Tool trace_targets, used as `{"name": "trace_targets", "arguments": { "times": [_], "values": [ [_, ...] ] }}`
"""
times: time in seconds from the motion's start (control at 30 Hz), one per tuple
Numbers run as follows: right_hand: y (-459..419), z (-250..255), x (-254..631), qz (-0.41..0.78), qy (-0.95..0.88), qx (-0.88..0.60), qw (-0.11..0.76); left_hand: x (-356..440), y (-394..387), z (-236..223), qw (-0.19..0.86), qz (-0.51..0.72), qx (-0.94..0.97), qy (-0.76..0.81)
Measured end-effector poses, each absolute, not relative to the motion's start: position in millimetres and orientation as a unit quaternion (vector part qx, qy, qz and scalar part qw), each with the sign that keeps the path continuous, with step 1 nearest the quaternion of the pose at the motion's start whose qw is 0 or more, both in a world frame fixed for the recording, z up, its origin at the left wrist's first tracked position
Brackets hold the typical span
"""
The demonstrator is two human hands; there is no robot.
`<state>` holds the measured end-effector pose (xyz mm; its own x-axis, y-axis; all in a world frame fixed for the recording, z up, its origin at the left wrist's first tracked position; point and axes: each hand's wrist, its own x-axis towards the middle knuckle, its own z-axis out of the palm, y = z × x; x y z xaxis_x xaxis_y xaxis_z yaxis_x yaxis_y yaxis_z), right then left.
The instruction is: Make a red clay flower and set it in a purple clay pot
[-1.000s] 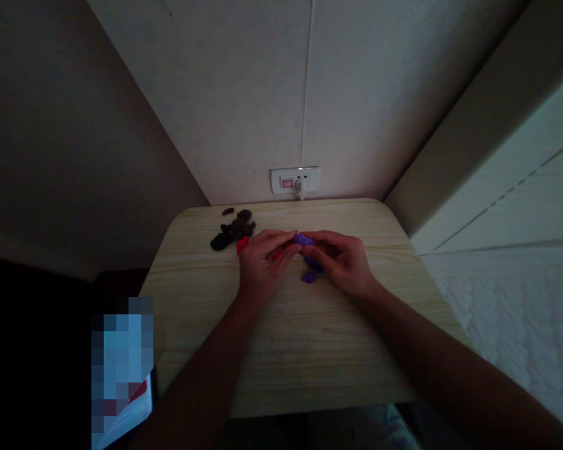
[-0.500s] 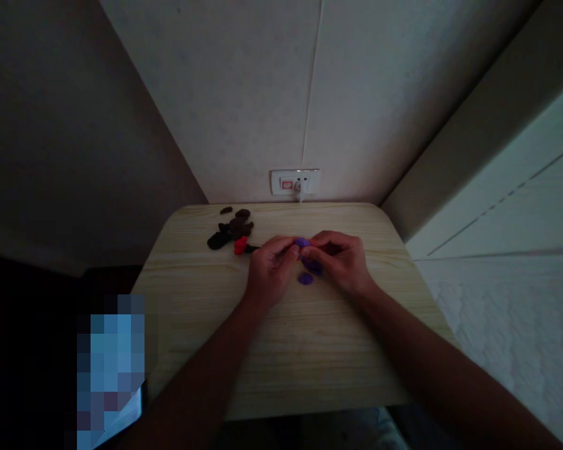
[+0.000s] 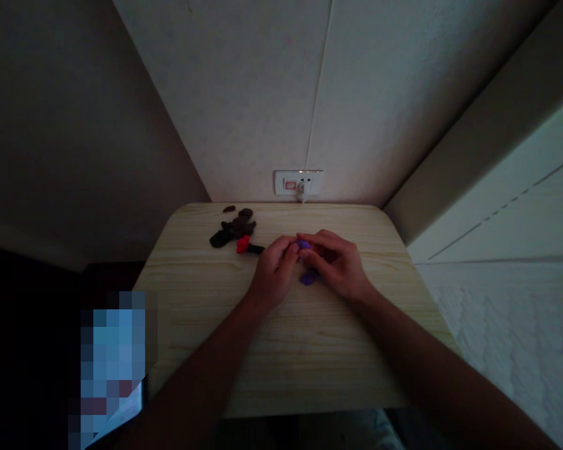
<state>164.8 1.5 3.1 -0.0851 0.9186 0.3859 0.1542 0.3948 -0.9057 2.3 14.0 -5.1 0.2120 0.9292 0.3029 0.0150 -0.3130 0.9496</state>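
A small lump of purple modelling clay (image 3: pixel 303 244) is pinched between the fingertips of both my hands. My left hand (image 3: pixel 276 267) is closed on it from the left, thumb and forefinger pressed together. From the other side my right hand (image 3: pixel 334 262) grips the same lump, its fingers bent. More purple clay (image 3: pixel 306 279) lies on the table just below, partly covered by the right hand. Beside my left hand is a red piece (image 3: pixel 243 244) with a black stem-like part (image 3: pixel 255 249) reaching toward the knuckles.
Dark brown and black clay pieces (image 3: pixel 239 225) lie at the back left of the wooden table (image 3: pixel 281 350). A wall socket (image 3: pixel 299 182) with a plug sits just behind the table. A lit, pixelated screen (image 3: pixel 117 350) is at lower left; white quilted bedding (image 3: pixel 488 319) is at right.
Both hands stay on the purple lump, with slight finger shifts. The right hand now covers more of the purple clay on the table. The view has moved slightly.
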Motion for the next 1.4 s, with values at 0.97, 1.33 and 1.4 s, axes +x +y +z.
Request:
{"name": "trace_targets", "arguments": {
  "times": [0.97,1.33,1.4],
  "values": [
    [3,3,168,0.384,-0.574,-0.478,0.543,0,11,0,0.326,0.504,0.691,0.403],
    [-3,3,166,0.181,-0.619,-0.512,0.568,8,19,-15,0.548,0.557,0.512,0.357],
    [-5,5,166,0.137,-0.646,-0.508,0.553,8,20,-16,0.551,0.565,0.497,0.360]
  ]
}}
